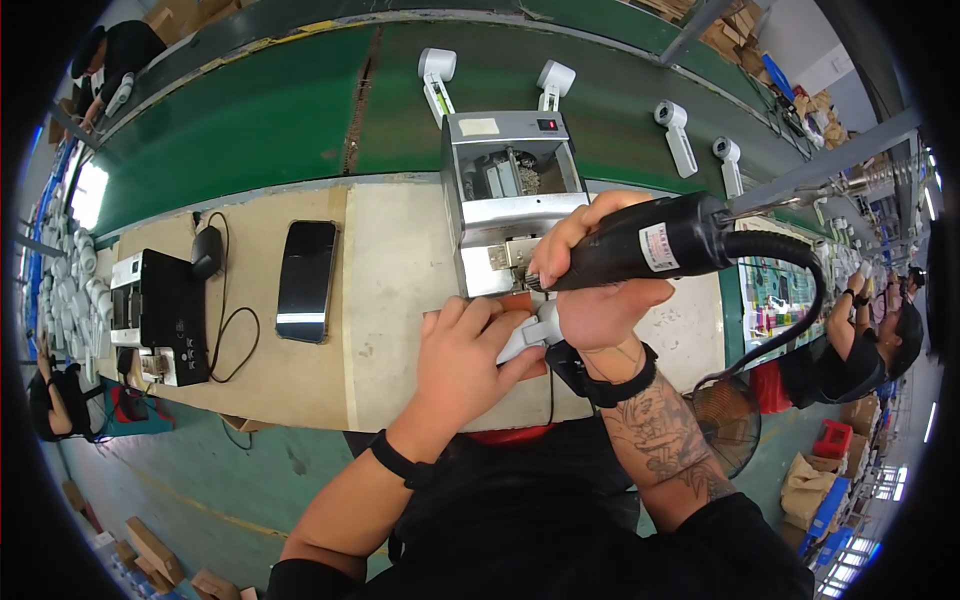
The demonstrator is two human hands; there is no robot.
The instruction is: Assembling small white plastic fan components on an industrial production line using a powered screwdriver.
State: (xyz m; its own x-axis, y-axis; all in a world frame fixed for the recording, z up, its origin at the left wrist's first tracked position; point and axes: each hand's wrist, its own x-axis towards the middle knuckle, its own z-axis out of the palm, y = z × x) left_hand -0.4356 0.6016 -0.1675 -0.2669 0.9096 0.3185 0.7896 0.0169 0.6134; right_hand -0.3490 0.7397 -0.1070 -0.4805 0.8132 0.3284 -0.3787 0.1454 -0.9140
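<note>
At the table (395,280), the right hand (603,308) clasps a tool (655,240); the left hand (463,357) seemingly grips a white part (522,338).

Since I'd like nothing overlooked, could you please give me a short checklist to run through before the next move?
1. Driver gripped: ok, in the right hand.
2. Grey part held: ok, the left hand has its fingers on it.
3. Feeder powered: ok, its display glows red.
4. Feeder stocked: ok, small metal pieces show inside.
5. Screw on the driver's tip: cannot tell, too small and crowded there.
6. Phone out of the way: ok, it lies apart, left of both hands.
</note>
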